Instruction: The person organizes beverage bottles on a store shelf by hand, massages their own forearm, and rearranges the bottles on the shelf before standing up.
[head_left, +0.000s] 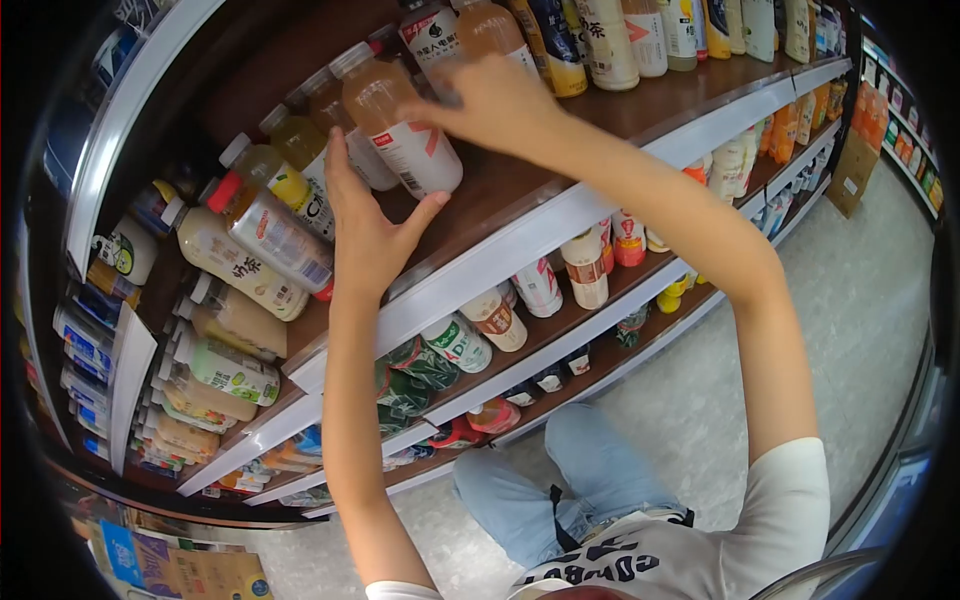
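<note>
A bottle with a white and red label and peach-coloured drink (403, 125) leans at the front of the upper shelf. My left hand (372, 235) is beside its lower end, thumb and fingers spread wide, thumb tip right at the bottle's base. The left fingers also reach up along a similar bottle (352, 135) behind it. My right hand (500, 100) is over the shelf just right of the front bottle, its thumb overlapping the bottle's side. Its other fingers are blurred in front of a black-and-white labelled bottle (428, 35).
Left of my hands stand a red-capped bottle (270, 235) and a milk tea bottle (235, 260). A pale shelf edge (500, 245) runs below my hands. Lower shelves hold more bottles (490, 318). A cardboard box (856, 160) stands on the grey floor (860, 260) at right.
</note>
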